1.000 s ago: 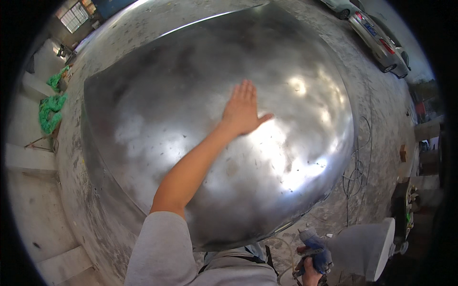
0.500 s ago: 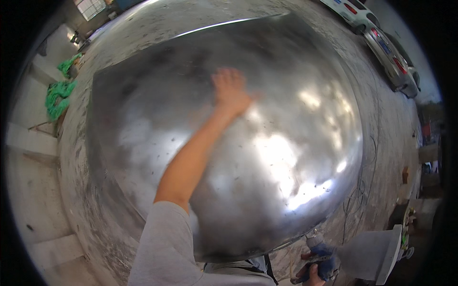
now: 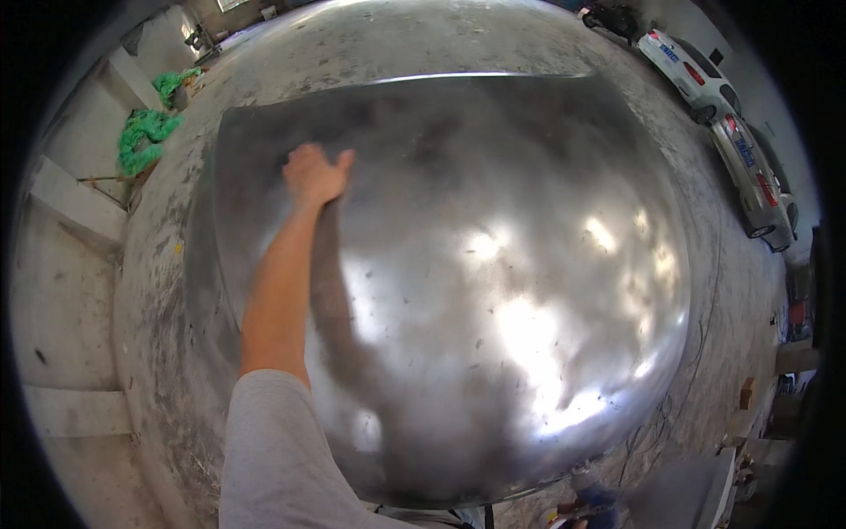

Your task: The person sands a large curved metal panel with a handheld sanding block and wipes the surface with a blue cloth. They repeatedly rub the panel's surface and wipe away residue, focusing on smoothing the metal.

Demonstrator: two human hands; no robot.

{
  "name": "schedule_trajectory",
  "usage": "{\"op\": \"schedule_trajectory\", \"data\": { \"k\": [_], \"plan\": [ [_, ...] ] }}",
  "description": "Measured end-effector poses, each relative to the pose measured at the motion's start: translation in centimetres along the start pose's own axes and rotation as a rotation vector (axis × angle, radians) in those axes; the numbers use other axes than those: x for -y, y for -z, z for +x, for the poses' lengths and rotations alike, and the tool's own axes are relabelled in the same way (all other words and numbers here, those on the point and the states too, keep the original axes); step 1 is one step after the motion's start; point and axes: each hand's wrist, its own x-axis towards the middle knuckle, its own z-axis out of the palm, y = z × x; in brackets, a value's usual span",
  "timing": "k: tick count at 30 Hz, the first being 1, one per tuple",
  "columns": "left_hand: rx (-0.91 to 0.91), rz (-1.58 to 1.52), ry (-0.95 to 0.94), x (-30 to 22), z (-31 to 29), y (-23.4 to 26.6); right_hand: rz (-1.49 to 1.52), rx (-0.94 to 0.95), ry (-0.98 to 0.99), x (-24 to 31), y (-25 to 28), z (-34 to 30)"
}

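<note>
A large curved bare-metal panel, shaped like a car hood (image 3: 423,291), fills the middle of the view, shiny and smudged with dark patches. My left hand (image 3: 315,176) is over its far left part, palm down with fingers spread, and appears to rest flat on the metal. It holds nothing. At the lower right, past the panel's near edge, my right hand (image 3: 577,522) is mostly cut off by the picture's edge. It grips a blue hand-held tool (image 3: 601,502) with a metal tip, whose exact kind I cannot make out.
Beside the tool stands a grey, flat-sided object (image 3: 674,492). Cables (image 3: 656,428) lie on the rough concrete floor (image 3: 388,40) right of the panel. Two parked cars, one white (image 3: 692,75) and one silver (image 3: 753,181), stand far right. Green netting (image 3: 143,141) lies by the left wall.
My left hand has moved left across the panel, away from its middle. The view has shifted, and my right hand with the blue tool now sits lower, mostly out of the picture.
</note>
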Motion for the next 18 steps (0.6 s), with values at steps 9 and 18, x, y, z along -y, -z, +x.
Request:
{"op": "schedule_trajectory", "data": {
  "k": [9, 18],
  "plan": [
    [0.01, 0.05, -0.745, -12.6, -14.2, -2.2, -0.054, 0.029, -0.005, 0.2, -0.7, 0.7],
    [0.005, -0.096, -0.667, -7.5, -14.2, -1.7, -0.057, 0.029, -0.015, 0.3, -1.4, 0.5]
  ]
}}
